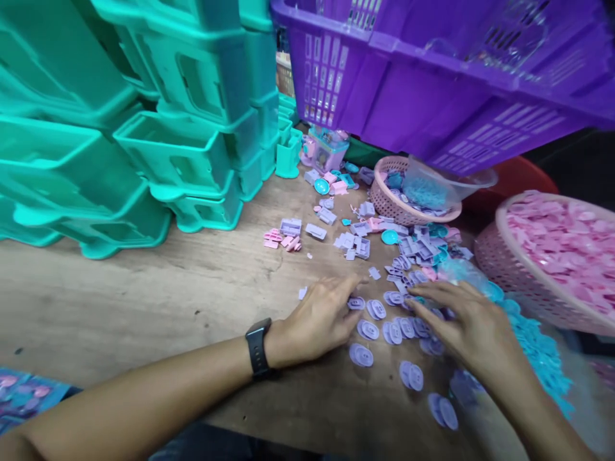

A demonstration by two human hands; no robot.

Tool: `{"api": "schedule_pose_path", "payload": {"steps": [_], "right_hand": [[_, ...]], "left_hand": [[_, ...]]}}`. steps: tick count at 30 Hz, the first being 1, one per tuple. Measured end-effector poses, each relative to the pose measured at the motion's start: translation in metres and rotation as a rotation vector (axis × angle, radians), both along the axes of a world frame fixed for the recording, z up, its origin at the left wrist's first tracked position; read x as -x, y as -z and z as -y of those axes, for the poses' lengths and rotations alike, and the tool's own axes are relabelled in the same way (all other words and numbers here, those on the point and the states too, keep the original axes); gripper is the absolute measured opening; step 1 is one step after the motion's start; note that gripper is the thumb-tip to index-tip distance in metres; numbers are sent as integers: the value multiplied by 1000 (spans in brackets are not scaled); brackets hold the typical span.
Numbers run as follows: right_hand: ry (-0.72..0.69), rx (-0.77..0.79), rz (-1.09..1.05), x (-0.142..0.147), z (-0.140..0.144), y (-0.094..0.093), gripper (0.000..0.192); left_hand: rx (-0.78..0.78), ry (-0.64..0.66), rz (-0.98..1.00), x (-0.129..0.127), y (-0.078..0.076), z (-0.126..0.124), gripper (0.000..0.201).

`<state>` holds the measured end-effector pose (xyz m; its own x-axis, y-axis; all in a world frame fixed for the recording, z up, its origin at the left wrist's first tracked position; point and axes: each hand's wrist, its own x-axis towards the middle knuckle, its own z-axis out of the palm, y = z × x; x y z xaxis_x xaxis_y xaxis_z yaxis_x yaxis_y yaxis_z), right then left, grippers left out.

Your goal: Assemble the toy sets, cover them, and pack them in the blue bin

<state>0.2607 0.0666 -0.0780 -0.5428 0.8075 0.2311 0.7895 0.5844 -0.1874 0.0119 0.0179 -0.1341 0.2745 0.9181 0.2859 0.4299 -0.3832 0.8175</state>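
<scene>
Small purple oval plastic pieces point(368, 330) lie in overlapping pairs and short rows on the wooden table. My left hand point(319, 317) rests at the left end of these rows, its thumb and fingers curled around one purple oval piece point(356, 303). Over the right part of the rows is my right hand point(464, 323), fingers stretched and apart, the tips close to another oval pair point(394, 298). Its palm side and some pieces beneath it are hidden. Further pairs point(411, 375) lie nearer me.
Stacked teal plastic housings point(187, 153) stand on the left. A purple crate point(432, 96) overhangs the back. Mixed small parts point(353, 243) lie ahead, near a pink basket point(413, 214). At right are a basket point(523, 256) of pink parts and a teal pile point(538, 349).
</scene>
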Motion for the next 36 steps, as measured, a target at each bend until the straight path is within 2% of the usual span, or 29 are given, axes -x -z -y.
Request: {"api": "schedule_pose_path", "payload": {"steps": [2,6,10,14,20,24,26,28,31,36], "right_hand": [[-102,-63,-75,19,13,-1,24],[-353,-102,-163,49,24,3,19],[-401,-79,-169,54,15,4,20],[-358,-16,-213,52,9,2,24],[-222,250,-196,43,8,9,28],[-119,294,-233,39,5,10,37],[-47,285,-231,37,3,11,42],[2,290,-211,34,1,14,45],[24,354,-185,30,0,21,41],[39,372,-219,33,1,29,36]], "left_hand": [[4,12,14,1,0,1,48],[41,62,107,2,1,1,75],[176,56,285,1,3,-2,78],[201,45,353,1,5,-4,78],[269,59,344,2,3,-1,75],[174,61,284,8,1,-3,67],[78,-13,253,14,0,-9,53],[-12,-140,217,20,0,-17,38],[-114,-307,147,27,5,-30,31],[-192,-374,107,31,10,-39,24]]}}
